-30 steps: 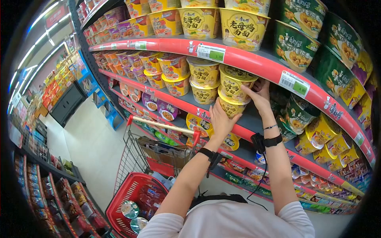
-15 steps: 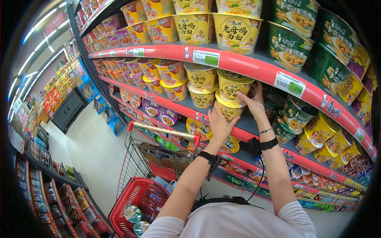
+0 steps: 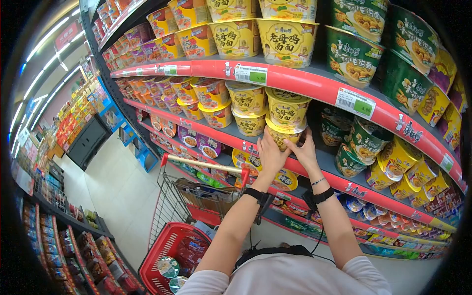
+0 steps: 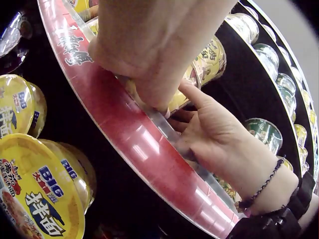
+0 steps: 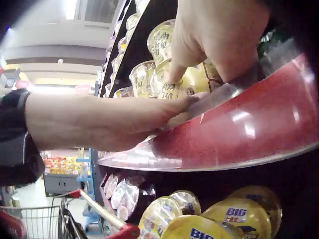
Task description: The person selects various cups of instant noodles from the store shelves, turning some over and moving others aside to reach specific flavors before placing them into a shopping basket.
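Two yellow instant noodle cups stand stacked at the front edge of the middle shelf. My left hand (image 3: pixel 272 153) grips the left side of the lower noodle cup (image 3: pixel 283 132), under the upper noodle cup (image 3: pixel 288 111). From the right, my right hand (image 3: pixel 304 151) holds the same lower cup, its thumb across the front. In the left wrist view my right hand (image 4: pixel 219 127) reaches round the cup just behind the red shelf edge. The right wrist view has my left hand (image 5: pixel 164 112) low at that edge; the fingers partly hide the lower cup.
More yellow cups (image 3: pixel 247 98) stand close on the left, and green cups (image 3: pixel 368 140) on the right. A red shelf strip (image 3: pixel 295 77) with price tags overhangs the stack. Below left is a shopping cart (image 3: pixel 206 164) and a red basket (image 3: pixel 162 246) holding packages.
My right hand has come down from the upper cup's right side to the lower cup. The left hand keeps its hold on the lower cup. The view has shifted slightly.
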`<state>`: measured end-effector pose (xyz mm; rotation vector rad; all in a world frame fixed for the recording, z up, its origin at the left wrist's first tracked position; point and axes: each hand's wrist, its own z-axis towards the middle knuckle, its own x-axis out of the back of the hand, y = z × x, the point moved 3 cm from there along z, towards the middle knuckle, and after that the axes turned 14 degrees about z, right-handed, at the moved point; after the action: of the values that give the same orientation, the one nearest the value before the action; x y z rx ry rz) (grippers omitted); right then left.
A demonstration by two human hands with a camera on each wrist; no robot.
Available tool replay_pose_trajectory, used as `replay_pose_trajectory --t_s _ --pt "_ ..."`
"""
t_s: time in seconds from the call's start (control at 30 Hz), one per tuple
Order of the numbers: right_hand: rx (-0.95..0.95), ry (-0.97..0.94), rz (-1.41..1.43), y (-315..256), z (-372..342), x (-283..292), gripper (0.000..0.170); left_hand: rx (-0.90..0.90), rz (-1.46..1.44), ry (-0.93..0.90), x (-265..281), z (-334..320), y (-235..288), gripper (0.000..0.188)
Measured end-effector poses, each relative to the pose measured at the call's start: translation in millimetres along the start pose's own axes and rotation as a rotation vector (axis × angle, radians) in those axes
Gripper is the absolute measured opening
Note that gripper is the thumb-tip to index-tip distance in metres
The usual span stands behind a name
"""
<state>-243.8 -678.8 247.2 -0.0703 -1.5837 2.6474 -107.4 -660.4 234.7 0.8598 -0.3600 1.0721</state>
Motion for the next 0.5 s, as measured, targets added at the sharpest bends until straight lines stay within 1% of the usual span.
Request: replay_pose_trajectory --t_s 0.07,0.13,0.2,0.27,0.33,0.37,0.4,0.47,0.5 --pt "0.026 0.015 -0.004 5 -1 0 0.089 -0.002 0.014 -0.006 0 -2 1 0.105" --pt "0.054 0.039 -0.015 -5 -2 -2 0.088 -0.001 0.026 -0.026 -1 -2 -1 0.105" --pt "0.095 0.033 -0.149 -16 -5 -2 0.089 -0.016 0.026 -0.057 -4 -1 0 0.105" --pt "0.036 0.020 -0.089 -7 -4 -1 0.093 -0.004 0.046 -0.008 -6 -2 -2 0.107" --pt "0.019 0.037 -0.135 -11 -5 -2 0.094 -0.025 0.046 -0.019 -8 -3 -2 0.106" --pt "-0.026 -0.032 -0.080 -17 -5 1 0.092 -0.011 0.049 -0.026 -7 -3 -3 0.106" --pt "-0.029 -0.010 -0.083 -12 -8 2 0.092 0.005 0.054 -0.030 -5 -2 -2 0.105" --pt "0.157 0.163 -0.199 -3 -15 7 0.084 -0.004 0.054 -0.058 -1 -1 1 0.107" --pt "0.152 0.252 -0.079 -3 -19 13 0.072 0.001 0.069 -0.068 3 -2 3 0.109"
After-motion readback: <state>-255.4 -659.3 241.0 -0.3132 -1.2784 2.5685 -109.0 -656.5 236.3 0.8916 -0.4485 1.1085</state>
